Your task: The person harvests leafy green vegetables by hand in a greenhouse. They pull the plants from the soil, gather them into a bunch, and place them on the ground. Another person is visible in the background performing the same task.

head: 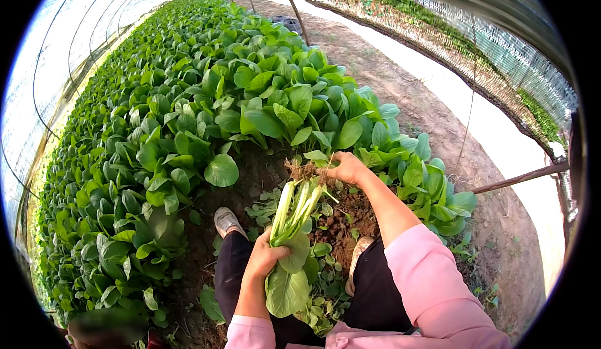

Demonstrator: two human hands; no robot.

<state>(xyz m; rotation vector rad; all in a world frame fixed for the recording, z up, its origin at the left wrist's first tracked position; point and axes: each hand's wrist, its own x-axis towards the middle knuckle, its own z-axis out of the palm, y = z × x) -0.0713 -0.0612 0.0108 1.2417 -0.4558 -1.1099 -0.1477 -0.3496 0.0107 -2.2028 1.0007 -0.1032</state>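
My left hand (268, 255) grips a bunch of leafy greens (293, 213) by its stems and leaf bases. The pale green stalks point away from me, and the broad leaves (287, 290) hang down below my hand toward my lap. At the far end of the bunch are brown, soil-covered roots (303, 169). My right hand (347, 167) is at these roots, its thumb and fingers touching their right side. How firmly the fingers close there is hard to see. Bare dark soil and loose, plucked leaves (324, 309) lie beneath the bunch.
A dense bed of leafy greens (188, 95) stretches ahead and left under a hooped plastic tunnel (61, 34). On the right run a dirt path (389, 72), netting (422, 25) and a slanted pole (521, 178). My shoes (227, 221) flank the soil. A blurred person (108, 325) shows at bottom left.
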